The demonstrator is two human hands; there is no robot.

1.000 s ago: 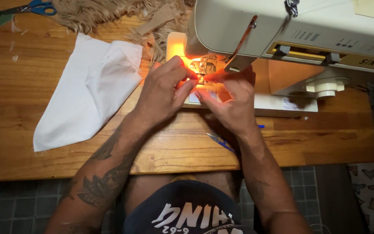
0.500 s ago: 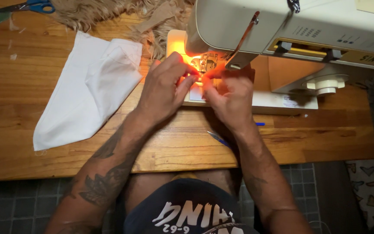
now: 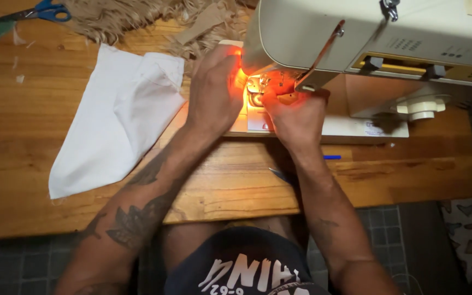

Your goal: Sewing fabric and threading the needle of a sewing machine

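A cream sewing machine (image 3: 356, 33) stands on the wooden table (image 3: 39, 164), and its lamp casts orange light on both my hands. My left hand (image 3: 214, 93) lies back-up just left of the metal presser foot (image 3: 258, 90), with its fingertips curled out of sight under the machine head. My right hand (image 3: 296, 112) is right of the foot, its fingers pinched together at the needle area. Anything between those fingers is too small to make out. A white cloth (image 3: 116, 125) lies flat to the left, partly under my left forearm.
Blue-handled scissors (image 3: 39, 11) lie at the table's far left corner beside a tan fringed fabric (image 3: 137, 16). A blue pen (image 3: 331, 157) rests near the machine's base. Grey tiled floor (image 3: 17, 262) shows below the table edge.
Both hands have shifted slightly up and in toward the needle. My left hand now covers more of the lit area. The cloth and scissors have not moved.
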